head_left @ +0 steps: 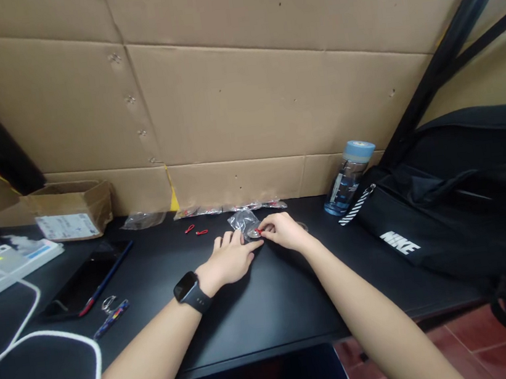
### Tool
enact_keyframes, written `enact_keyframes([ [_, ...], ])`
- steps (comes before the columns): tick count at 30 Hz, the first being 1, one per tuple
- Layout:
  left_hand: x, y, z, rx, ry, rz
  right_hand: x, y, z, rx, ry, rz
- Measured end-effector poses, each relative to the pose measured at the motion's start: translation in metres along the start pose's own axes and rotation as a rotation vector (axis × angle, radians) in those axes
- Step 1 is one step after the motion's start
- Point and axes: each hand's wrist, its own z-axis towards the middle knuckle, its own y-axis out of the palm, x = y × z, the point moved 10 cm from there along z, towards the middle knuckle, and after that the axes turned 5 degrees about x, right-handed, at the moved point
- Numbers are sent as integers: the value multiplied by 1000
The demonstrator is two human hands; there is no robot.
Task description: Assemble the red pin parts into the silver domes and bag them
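Observation:
My left hand [229, 260], with a dark watch on its wrist, lies palm down with its fingers spread. Its fingertips reach the near edge of a crinkled clear plastic bag [242, 219]. My right hand [284, 232] is closed in a pinch on a small red cord piece [259, 231]. Just left of that pinch is a small shiny round item [254, 233], partly covered by the fingers; whether it is attached to the red cord I cannot tell. Two more pieces, a red cord loop [190, 229] and a second red loop [201, 232], lie apart on the black table [269, 311].
Filled clear packets [246, 206] line the cardboard wall [223, 106]. Right are a blue-capped water bottle [347, 180] and a black backpack [460, 205]. Left are an open cardboard box [72, 210], a phone or tablet [96, 275], a keychain [112, 317] and a white cable [66, 332].

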Motion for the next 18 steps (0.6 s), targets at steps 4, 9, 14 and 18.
enact_keyframes([
  [4,-1,5,0,-28,-2,5,-8,1,4,41,-50,-81],
  [9,-2,6,0,-59,12,-2,-19,1,7,93,-84,-316],
  [14,5,4,-3,-127,84,-47,-36,0,8,187,-133,-517],
  [18,12,0,-6,-138,148,-53,-30,0,10,229,-87,-558],
])
